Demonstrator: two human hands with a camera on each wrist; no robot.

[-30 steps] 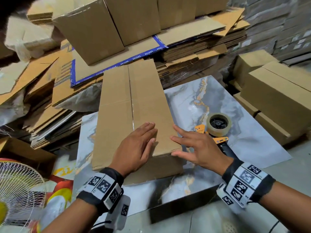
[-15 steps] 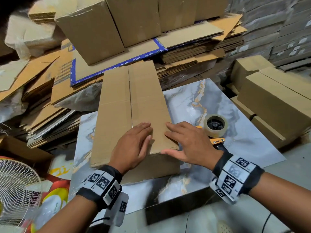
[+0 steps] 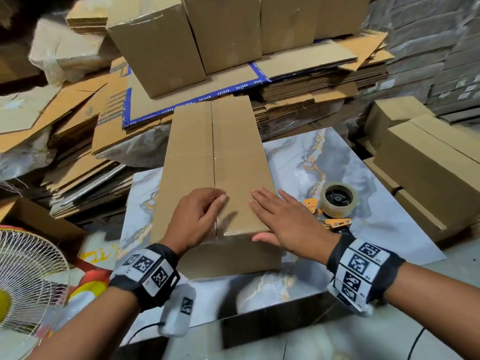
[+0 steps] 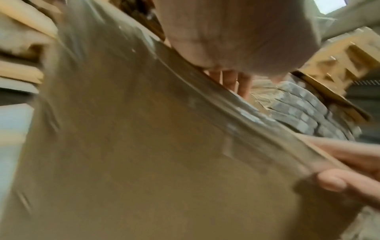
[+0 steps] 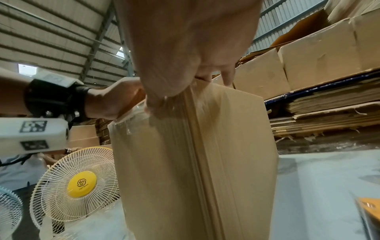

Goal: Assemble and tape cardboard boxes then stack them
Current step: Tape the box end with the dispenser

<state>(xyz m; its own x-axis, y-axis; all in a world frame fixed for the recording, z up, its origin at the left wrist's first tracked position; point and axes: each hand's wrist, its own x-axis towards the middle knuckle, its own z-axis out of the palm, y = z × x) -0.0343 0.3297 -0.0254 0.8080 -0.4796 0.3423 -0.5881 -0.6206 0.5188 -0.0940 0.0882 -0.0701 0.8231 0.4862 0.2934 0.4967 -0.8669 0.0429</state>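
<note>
I am pressing my left hand [image 3: 193, 216] and right hand [image 3: 283, 222], both flat and holding nothing, on the near end of the box [image 3: 215, 162], smoothing clear tape. Beside the box lies the tape dispenser [image 3: 335, 206]. Stacking is waiting.

The head view looks down and forward from above the cardboard box [image 3: 218, 165], which lies lengthwise away from the camera on the marble-patterned bench [image 3: 363, 224], with both wrists at the lower edge. The left wrist view sits very close against the box's near end [image 4: 144, 162], blurred, facing up along it. The right wrist view sits low by the box's near right corner [image 5: 185, 162], facing left and upward toward the roof. All three share the box's near end.
</note>
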